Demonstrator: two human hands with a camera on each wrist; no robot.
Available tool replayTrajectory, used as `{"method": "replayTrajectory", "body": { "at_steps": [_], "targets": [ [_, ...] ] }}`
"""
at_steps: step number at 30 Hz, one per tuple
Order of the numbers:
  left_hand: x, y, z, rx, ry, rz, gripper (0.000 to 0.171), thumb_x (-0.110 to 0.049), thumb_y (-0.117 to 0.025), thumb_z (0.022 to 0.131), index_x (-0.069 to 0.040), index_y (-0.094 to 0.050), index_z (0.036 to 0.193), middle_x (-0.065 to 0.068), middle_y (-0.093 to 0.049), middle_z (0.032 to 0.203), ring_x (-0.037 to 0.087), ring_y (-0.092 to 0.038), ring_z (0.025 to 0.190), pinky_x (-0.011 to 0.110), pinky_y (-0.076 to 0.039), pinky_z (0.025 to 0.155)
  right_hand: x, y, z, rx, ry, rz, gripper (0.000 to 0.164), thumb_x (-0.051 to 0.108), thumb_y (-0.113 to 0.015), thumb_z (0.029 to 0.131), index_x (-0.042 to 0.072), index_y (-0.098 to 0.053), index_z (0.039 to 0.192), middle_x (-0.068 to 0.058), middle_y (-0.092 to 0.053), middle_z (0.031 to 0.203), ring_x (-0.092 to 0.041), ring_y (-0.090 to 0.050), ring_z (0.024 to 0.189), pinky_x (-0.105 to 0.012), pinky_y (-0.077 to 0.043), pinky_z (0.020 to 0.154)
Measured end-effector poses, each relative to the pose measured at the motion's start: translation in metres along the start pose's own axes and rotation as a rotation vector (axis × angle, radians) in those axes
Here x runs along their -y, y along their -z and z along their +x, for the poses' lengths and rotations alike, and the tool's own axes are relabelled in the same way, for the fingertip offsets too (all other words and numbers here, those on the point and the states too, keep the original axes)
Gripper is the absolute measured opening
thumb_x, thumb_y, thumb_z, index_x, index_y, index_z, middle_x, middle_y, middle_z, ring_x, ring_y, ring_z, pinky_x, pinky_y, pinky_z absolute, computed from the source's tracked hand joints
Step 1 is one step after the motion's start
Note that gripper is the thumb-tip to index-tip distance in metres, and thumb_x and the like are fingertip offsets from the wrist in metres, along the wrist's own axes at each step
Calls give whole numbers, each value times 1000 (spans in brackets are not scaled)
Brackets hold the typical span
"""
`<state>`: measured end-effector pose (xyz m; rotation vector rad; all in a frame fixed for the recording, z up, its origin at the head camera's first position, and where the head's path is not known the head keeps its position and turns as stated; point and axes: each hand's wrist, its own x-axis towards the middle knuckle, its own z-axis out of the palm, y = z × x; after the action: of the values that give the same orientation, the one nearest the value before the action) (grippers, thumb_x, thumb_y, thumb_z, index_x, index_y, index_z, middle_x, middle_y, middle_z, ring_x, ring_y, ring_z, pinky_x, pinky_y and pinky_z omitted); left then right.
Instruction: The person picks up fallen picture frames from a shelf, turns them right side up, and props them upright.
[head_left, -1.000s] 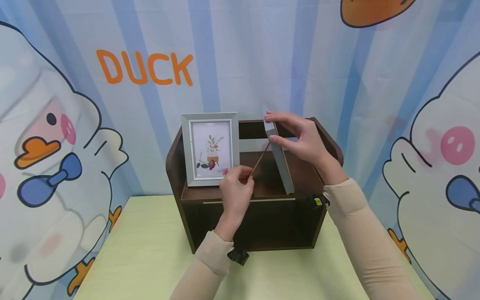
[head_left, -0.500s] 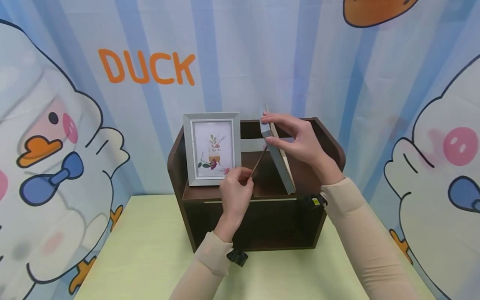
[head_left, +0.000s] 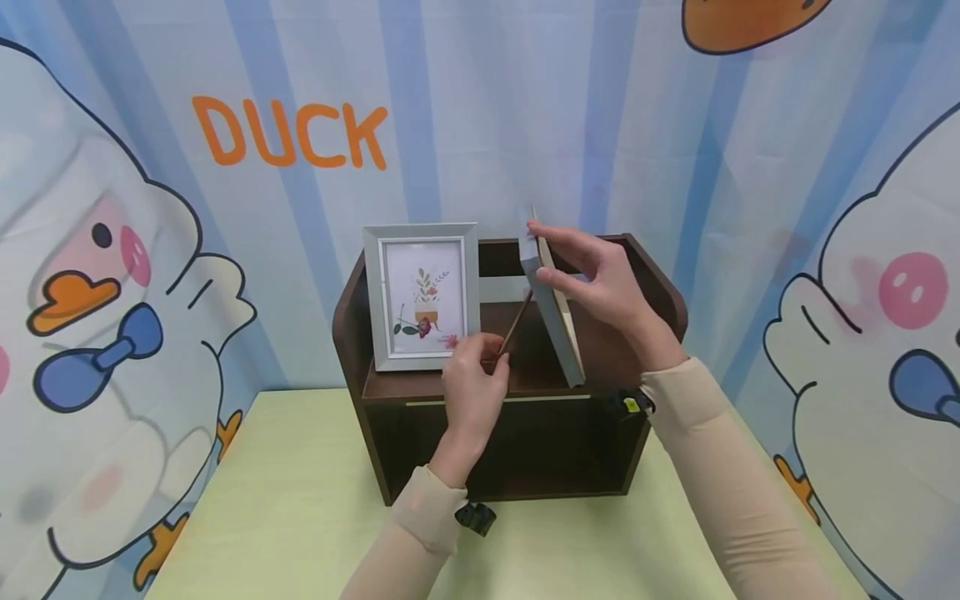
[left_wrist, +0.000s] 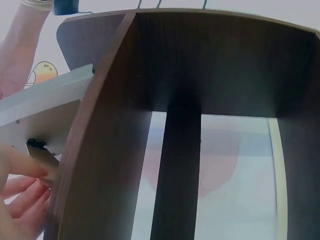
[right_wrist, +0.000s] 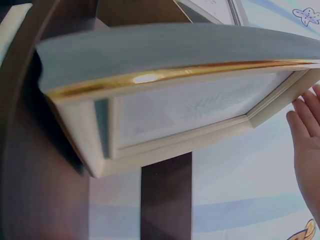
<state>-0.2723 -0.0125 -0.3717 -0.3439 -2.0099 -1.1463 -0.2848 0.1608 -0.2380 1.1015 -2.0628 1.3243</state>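
A grey picture frame (head_left: 553, 312) stands nearly edge-on to me on the shelf's upper board, its top leaning left. The fingers and thumb of my right hand (head_left: 603, 279) grip its upper part. With my left hand (head_left: 472, 383) I pinch the lower end of its thin brown stand (head_left: 516, 323), which sticks out from the frame's back. A dark hinge (left_wrist: 36, 144) joins stand and back in the left wrist view. From the right wrist view, the front shows a gold-edged border (right_wrist: 150, 78) around a pale picture (right_wrist: 200, 105).
Left of my left hand, a second grey frame (head_left: 375, 300) with a plant picture stands upright on the same board. The dark brown shelf (head_left: 352, 333) has side walls and a lower compartment. It sits on a pale yellow table (head_left: 300, 500), before a duck-patterned curtain (head_left: 495, 100).
The top of the held frame has tipped slightly left, and more of its right-hand side shows. My right hand moved a little with it. My left hand keeps its pinch on the stand.
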Motion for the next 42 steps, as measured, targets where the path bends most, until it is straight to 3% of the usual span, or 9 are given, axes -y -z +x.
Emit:
{"method": "replayTrajectory", "body": {
  "at_steps": [5, 9, 12, 18, 23, 28, 36, 42],
  "targets": [
    [-5, 3, 1, -62, -52, -21, 20, -12, -76, 80, -5, -68, 98, 7, -66, 91, 17, -65, 79, 29, -57, 69, -10, 2, -4, -97, -97, 35, 42, 5, -58, 93, -2, -51, 133, -17, -52, 138, -24, -48, 130, -39, -41, 105],
    [-16, 7, 5, -96, -83, -91, 23, -16, -75, 82, -5, -68, 100, 7, -66, 93, 17, -64, 84, 28, -57, 71, -31, 4, -6, -167, -185, -40, 42, 15, -59, 93, 6, -52, 134, -12, -56, 134, -22, -53, 125, -32, -43, 104],
    [-28, 9, 9, -103, -83, -156, 24, -18, -74, 82, -5, -68, 101, 7, -66, 94, 18, -65, 85, 28, -57, 73, -45, 4, -5, -190, -269, -110, 44, 20, -60, 93, 9, -51, 135, -11, -57, 133, -21, -54, 124, -35, -42, 105],
    [-47, 6, 17, -105, -83, -227, 27, -19, -76, 81, -4, -67, 102, 7, -65, 94, 19, -65, 84, 30, -58, 73, -61, 0, -1, -165, -467, -221, 44, 21, -57, 95, 7, -48, 136, -13, -56, 134, -26, -54, 123, -41, -43, 103],
    [-55, -1, 19, -77, -59, -253, 29, -20, -76, 80, -5, -66, 102, 8, -65, 95, 18, -63, 86, 30, -57, 75, -75, -1, 2, -102, -547, -234, 43, 19, -55, 96, 4, -48, 135, -17, -56, 133, -32, -53, 122, -46, -45, 100],
    [-59, -12, 20, -59, -22, -238, 30, -23, -78, 79, -5, -64, 99, 7, -62, 92, 16, -61, 83, 27, -56, 73, -88, -4, 5, -28, -598, -173, 43, 20, -54, 97, 3, -47, 136, -19, -54, 133, -33, -52, 123, -48, -43, 102],
    [-62, -21, 19, -43, 35, -157, 34, -28, -78, 79, -8, -60, 99, 3, -58, 91, 11, -58, 80, 23, -53, 71, -101, -4, 6, 49, -660, 48, 48, 21, -50, 99, 0, -39, 141, -22, -47, 138, -35, -47, 127, -51, -36, 107],
    [-60, -27, 20, -47, 35, -143, 35, -29, -76, 80, -8, -58, 100, 4, -57, 91, 12, -57, 79, 23, -52, 69, -106, -3, 4, 87, -682, 120, 52, 26, -47, 100, 1, -35, 144, -21, -44, 142, -35, -46, 127, -51, -33, 109]
  ]
}}
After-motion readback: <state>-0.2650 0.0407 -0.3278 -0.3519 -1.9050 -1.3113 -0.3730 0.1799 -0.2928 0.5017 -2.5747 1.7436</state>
